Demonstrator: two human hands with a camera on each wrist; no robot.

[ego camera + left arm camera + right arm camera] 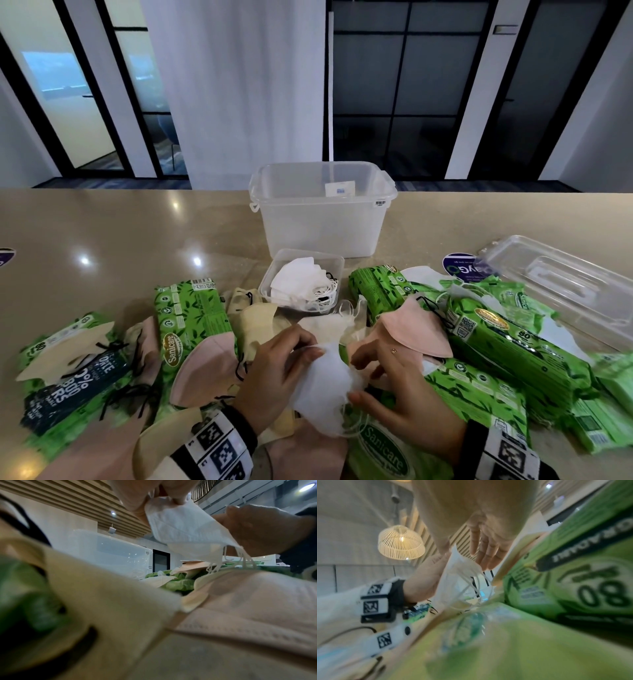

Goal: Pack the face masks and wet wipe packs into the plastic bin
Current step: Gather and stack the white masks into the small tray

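A white face mask (323,390) is held up between both hands over the heap at the table's near edge. My left hand (301,353) pinches its upper left edge. My right hand (363,377) grips its right side, thumb under the lower edge. The left wrist view shows the mask (185,530) hanging with its ear loops dangling. Behind the heap, the clear plastic bin (322,209) stands open. Several green wet wipe packs (191,311) and pink masks (416,330) and beige masks (255,323) lie all around my hands.
A small clear tub (334,265) with white masks sits just in front of the bin. The bin's clear lid (561,291) lies at the right. Green packs (590,588) crowd close under my right wrist. Bare tabletop (102,233) stretches to the left.
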